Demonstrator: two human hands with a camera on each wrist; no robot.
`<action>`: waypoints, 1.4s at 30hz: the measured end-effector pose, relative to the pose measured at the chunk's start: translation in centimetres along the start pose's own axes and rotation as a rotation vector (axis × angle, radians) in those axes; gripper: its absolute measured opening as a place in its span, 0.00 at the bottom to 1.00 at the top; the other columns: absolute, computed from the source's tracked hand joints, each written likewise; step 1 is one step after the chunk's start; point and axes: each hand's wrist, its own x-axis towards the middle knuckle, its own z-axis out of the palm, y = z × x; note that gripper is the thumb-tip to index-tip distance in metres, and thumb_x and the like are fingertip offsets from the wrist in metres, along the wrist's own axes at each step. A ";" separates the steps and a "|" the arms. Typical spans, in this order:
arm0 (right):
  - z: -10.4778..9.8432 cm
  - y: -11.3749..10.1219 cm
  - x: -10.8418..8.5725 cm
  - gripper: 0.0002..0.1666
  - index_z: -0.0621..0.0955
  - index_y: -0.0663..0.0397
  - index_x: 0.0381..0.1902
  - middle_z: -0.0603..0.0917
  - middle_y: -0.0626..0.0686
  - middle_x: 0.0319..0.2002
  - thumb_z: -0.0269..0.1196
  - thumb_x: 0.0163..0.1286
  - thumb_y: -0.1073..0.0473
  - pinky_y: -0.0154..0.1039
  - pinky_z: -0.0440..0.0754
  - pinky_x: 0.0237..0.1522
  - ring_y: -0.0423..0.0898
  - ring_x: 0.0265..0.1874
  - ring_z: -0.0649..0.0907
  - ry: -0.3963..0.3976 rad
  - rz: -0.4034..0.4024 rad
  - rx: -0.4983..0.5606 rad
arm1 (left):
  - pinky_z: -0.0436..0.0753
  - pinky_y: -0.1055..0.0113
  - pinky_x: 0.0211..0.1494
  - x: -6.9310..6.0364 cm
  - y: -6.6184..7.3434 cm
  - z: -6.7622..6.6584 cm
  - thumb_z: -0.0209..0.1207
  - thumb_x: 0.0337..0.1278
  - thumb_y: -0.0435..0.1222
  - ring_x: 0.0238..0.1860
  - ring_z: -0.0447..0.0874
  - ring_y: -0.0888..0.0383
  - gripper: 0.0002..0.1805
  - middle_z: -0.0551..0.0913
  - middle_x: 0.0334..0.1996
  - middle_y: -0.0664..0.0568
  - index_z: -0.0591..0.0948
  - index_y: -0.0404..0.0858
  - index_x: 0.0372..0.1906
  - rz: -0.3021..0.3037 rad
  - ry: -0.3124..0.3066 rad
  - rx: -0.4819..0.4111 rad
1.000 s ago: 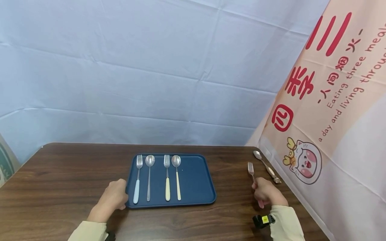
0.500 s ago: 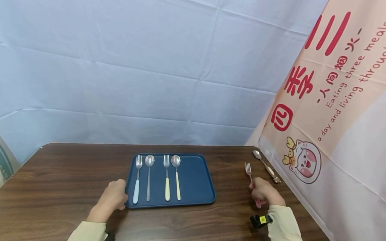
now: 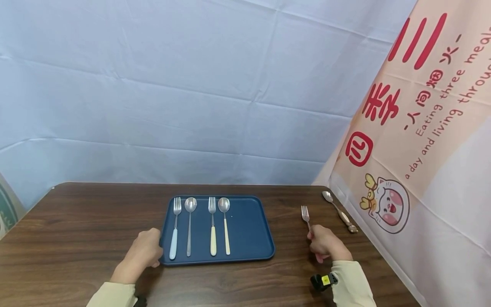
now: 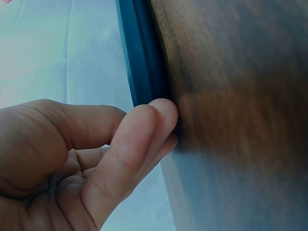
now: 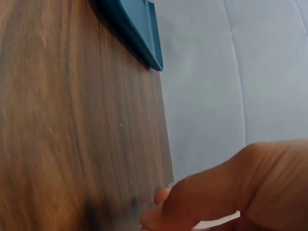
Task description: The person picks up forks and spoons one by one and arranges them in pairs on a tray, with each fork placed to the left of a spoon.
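Note:
My left hand [image 3: 144, 250] pinches the left rim of a blue tray [image 3: 249, 230]; in the left wrist view the thumb and fingers [image 4: 137, 130] meet at the tray's edge [image 4: 144, 57]. On the tray lie a fork with a light blue handle [image 3: 174, 244], a plain metal spoon [image 3: 189, 226], a fork with a cream handle [image 3: 213, 241] and a spoon with a thin cream handle [image 3: 226, 236]. To the right of the tray, my right hand [image 3: 324, 242] grips another fork [image 3: 305, 214], tines pointing away from me. Its handle is hidden by the hand.
A spoon with a decorated handle [image 3: 341, 214] lies at the table's right edge, beside a printed cloth [image 3: 387, 170]. A pale cloth [image 3: 172, 106] hangs behind the brown table [image 3: 96, 213]. In the right wrist view, the tray corner [image 5: 144, 43] shows at the top.
My right hand has moved left with the fork, away from the decorated spoon and closer to the tray. The left hand and the tray have stayed in place.

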 end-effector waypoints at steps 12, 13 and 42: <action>1.1 -1.9 0.6 0.12 0.70 0.62 0.32 0.72 0.54 0.08 0.50 0.50 0.78 0.33 0.66 0.10 0.46 0.05 0.75 0.018 -0.073 -0.010 | 0.74 0.68 0.18 0.0 -0.1 0.0 0.55 0.45 0.19 0.13 0.75 0.59 0.11 0.73 0.19 0.42 0.73 0.17 0.37 0.009 0.003 -0.008; 1.2 -2.0 0.7 0.12 0.70 0.62 0.32 0.72 0.54 0.08 0.50 0.50 0.77 0.33 0.67 0.11 0.46 0.05 0.75 0.023 -0.083 -0.012 | 0.74 0.68 0.18 0.0 -0.1 0.0 0.55 0.45 0.19 0.13 0.75 0.59 0.11 0.73 0.19 0.42 0.73 0.17 0.37 0.009 0.004 -0.007; 3.0 -6.5 1.8 0.11 0.72 0.61 0.32 0.73 0.52 0.08 0.54 0.49 0.75 0.35 0.70 0.18 0.46 0.06 0.76 0.011 -0.202 -0.002 | 0.74 0.67 0.18 0.0 0.1 0.1 0.56 0.43 0.19 0.15 0.75 0.58 0.12 0.73 0.20 0.43 0.73 0.18 0.38 -0.004 0.008 0.006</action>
